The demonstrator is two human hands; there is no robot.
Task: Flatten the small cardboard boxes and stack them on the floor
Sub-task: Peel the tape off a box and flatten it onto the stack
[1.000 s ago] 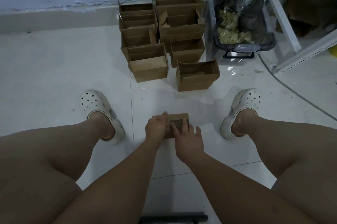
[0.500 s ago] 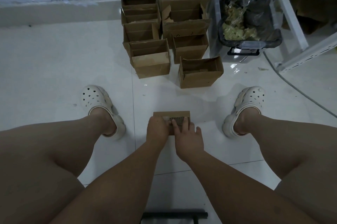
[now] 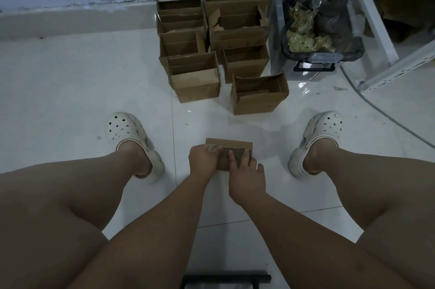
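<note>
Both hands on a flat cardboard stack on the floor.
Between the bare knees, the left hand (image 3: 203, 159) curls its fingers over the left end of the stack (image 3: 237, 146), gripping it, while the right hand (image 3: 246, 178) lies on top with fingers nearly straight, pressing down. The stack sits on the white tiled floor (image 3: 70, 100) between two white clogs (image 3: 127, 132). Beyond it stand open boxes (image 3: 195, 86) in two rows reaching to the wall, the nearest one (image 3: 259, 98) alone in front. Right of them is a bin (image 3: 322, 56) lined with a black bag.
</note>
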